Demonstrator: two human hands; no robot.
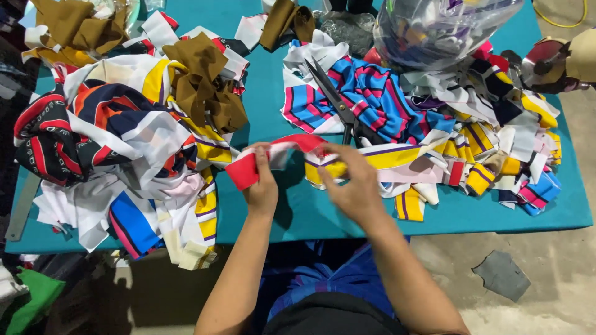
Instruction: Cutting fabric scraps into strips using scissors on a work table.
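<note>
My left hand (262,186) pinches one end of a red and white fabric strip (292,146) above the teal table (310,217). My right hand (354,183) grips the same strip further right, where it joins a yellow and white piece (397,156). The strip arches between both hands. Black scissors (335,102) lie just beyond, on a blue, pink and black striped fabric (372,99).
A big heap of mixed fabric (118,142) with brown cloth (205,80) on it sits left. More striped scraps (496,136) pile right. A clear bag of scraps (434,28) stands at the back. A round cutter tool (552,62) is at far right.
</note>
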